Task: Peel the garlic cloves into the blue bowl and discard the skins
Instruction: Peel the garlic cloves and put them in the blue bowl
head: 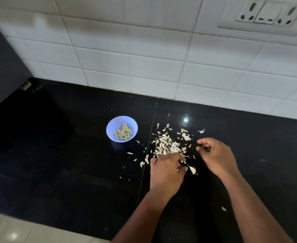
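Observation:
A small blue bowl [122, 128] stands on the black counter and holds several peeled yellowish garlic cloves [122, 134]. To its right lies a heap of white garlic skins [168, 145]. My left hand [167, 171] rests at the heap's near edge, fingers curled down into the skins; a larger white piece of skin [193, 170] lies by its thumb. My right hand [216, 155] is at the heap's right side with fingers curled toward the palm. What either hand holds is hidden.
Loose bits of skin are scattered around the heap, one stray piece [224, 209] lying near my right forearm. The black counter [56, 155] ends at a white tiled wall [144, 58] with a socket panel [267, 14] at upper right. A dark cabinet side stands at left.

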`<state>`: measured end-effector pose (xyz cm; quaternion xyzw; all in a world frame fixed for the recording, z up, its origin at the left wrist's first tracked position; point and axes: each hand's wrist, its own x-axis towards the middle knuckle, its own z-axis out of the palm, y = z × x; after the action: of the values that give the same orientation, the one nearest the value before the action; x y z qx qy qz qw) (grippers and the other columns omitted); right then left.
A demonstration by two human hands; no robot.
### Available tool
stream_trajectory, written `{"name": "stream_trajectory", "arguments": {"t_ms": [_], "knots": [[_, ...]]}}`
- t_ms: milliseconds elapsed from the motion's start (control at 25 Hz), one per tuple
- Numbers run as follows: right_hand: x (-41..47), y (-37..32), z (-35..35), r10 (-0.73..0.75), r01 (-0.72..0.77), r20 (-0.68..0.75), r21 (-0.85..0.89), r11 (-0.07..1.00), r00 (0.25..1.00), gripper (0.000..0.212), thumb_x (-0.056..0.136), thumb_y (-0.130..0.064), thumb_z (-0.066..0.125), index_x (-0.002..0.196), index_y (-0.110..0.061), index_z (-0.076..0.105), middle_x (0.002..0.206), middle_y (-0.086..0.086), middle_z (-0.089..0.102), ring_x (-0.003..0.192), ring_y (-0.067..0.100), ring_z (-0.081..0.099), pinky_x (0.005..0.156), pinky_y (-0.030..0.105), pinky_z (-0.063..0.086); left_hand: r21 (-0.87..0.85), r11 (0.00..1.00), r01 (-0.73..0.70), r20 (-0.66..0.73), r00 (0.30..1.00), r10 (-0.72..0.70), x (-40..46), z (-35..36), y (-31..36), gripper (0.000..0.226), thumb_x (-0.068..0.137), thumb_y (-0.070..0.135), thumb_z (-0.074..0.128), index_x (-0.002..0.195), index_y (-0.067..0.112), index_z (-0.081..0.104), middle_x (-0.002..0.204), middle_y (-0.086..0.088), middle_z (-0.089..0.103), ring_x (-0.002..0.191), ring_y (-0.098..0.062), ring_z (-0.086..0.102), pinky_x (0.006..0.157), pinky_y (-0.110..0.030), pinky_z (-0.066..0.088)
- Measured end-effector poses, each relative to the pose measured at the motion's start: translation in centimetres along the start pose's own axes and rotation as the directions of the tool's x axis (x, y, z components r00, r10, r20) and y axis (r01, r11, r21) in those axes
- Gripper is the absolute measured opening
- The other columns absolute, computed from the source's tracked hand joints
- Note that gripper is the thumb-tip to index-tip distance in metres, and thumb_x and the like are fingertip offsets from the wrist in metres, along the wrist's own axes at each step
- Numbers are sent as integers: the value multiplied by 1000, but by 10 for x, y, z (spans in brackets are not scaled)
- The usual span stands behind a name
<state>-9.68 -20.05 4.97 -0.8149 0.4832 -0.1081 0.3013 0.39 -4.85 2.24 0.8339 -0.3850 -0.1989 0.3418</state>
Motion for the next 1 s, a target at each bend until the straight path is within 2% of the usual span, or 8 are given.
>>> {"name": "stream_trajectory", "arguments": {"t_ms": [160, 320, 480, 560, 640, 800, 920, 1000], "knots": [[-14, 31, -4, -10, 11, 137, -6, 1000, 991, 14, 89, -44, 79, 101, -38, 75, 92, -17, 74, 79, 4, 67, 77, 32, 55, -66, 996, 68, -136, 988, -76, -5, 32, 14, 45, 101, 34, 62, 145, 33, 53, 120, 14, 67, 125, -12, 51, 112, -37, 34], [-26, 43, 22, -127, 154, 243, -97, 983, 962, 12, 86, -42, 79, 93, -35, 72, 86, -14, 71, 78, 6, 66, 68, 30, 49, -243, 959, 144, -207, 958, -196, -5, 43, 22, 37, 102, 31, 62, 139, 32, 57, 98, 17, 65, 107, -8, 55, 100, -30, 44], [-28, 37, 15, -152, 93, 186, 293, 952, 971, 12, 87, -28, 80, 81, -31, 70, 75, -13, 70, 63, -1, 60, 59, 19, 44, -545, 777, 314, 19, 932, -363, -6, 49, 25, 24, 100, 42, 67, 120, 30, 66, 99, 10, 70, 91, -6, 65, 75, -18, 47], [-32, 31, 10, -139, 68, 155, 389, 919, 978, 11, 91, -27, 77, 83, -27, 69, 75, -10, 70, 60, 0, 60, 58, 16, 46, -730, 571, 376, 162, 906, -390, -10, 54, 28, 25, 102, 42, 66, 108, 19, 73, 84, 5, 70, 76, -9, 63, 64, -22, 47], [-33, 25, 7, -110, 22, 151, 490, 872, 982, 10, 95, -22, 75, 88, -19, 67, 76, 0, 73, 60, 8, 67, 58, 18, 51, -830, 451, 329, 156, 912, -379, -10, 55, 32, 27, 104, 34, 65, 103, 8, 73, 76, -3, 67, 70, -12, 60, 59, -24, 46], [-32, 20, -2, -97, -154, 271, 768, 622, 958, 6, 99, -6, 68, 98, -1, 71, 77, 16, 75, 64, 23, 73, 59, 27, 59, -906, 370, 204, 55, 925, -375, -10, 52, 37, 18, 104, 23, 65, 102, 6, 70, 81, -6, 72, 70, -16, 61, 61, -27, 46], [-29, 25, 1, -139, -149, 324, 720, 678, 936, 16, 103, -1, 60, 104, -6, 74, 81, 10, 76, 70, 20, 72, 63, 26, 59, -947, 269, 176, 41, 896, -442, -7, 47, 39, 15, 105, 21, 63, 96, 9, 64, 74, -5, 64, 63, -13, 56, 61, -32, 46], [-24, 32, -1, -185, 21, 223, 585, 811, 957, 38, 103, 7, 50, 120, -17, 74, 103, -3, 76, 84, 11, 72, 73, 21, 58, -946, 277, 172, 18, 876, -481, -5, 42, 40, 16, 105, 22, 63, 93, 11, 64, 74, -3, 60, 61, -10, 52, 55, -28, 44]]}}
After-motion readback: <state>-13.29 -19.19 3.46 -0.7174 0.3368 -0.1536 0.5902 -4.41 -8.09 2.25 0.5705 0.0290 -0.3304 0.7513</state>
